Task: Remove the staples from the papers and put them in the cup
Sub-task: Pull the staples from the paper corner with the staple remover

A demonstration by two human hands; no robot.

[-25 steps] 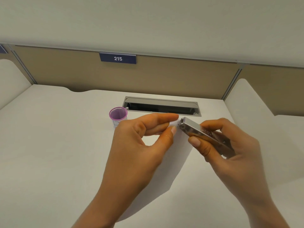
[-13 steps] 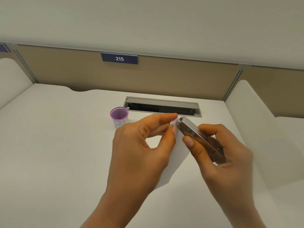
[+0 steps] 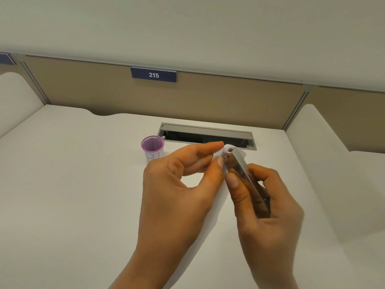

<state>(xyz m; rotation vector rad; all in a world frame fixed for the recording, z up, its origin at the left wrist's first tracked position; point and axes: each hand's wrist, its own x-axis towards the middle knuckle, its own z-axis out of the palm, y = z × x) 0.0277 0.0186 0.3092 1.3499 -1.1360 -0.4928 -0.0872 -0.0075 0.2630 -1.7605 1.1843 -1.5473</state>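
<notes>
The desk surface (image 3: 73,184) runs back to a partition that bears a plate marked 215 (image 3: 153,75), and a cable slot (image 3: 206,135) is sunk along its far edge. Both hands work above the middle of the surface, a little short of that slot.

The left hand (image 3: 177,190) pinches the top corner of the papers (image 3: 223,197) between thumb and forefinger, while the sheets hang down toward the near edge. The right hand (image 3: 270,205) is curled round a metal tool (image 3: 241,165), thumb laid along its side, with the tool's nose set against the pinched corner.

The cup (image 3: 153,156) (purple mesh, with a white label) stands near the far edge, just beside the slot's left end and apart from both hands.

No staple can be made out; the corner is too small and mostly covered.

By my judgement this is step 1, prying a staple loose. The next move calls for a firm pinch close to the corner, so the sheets do not tear. Once the staple is freed, it needs a short carry to the cup on the left.
</notes>
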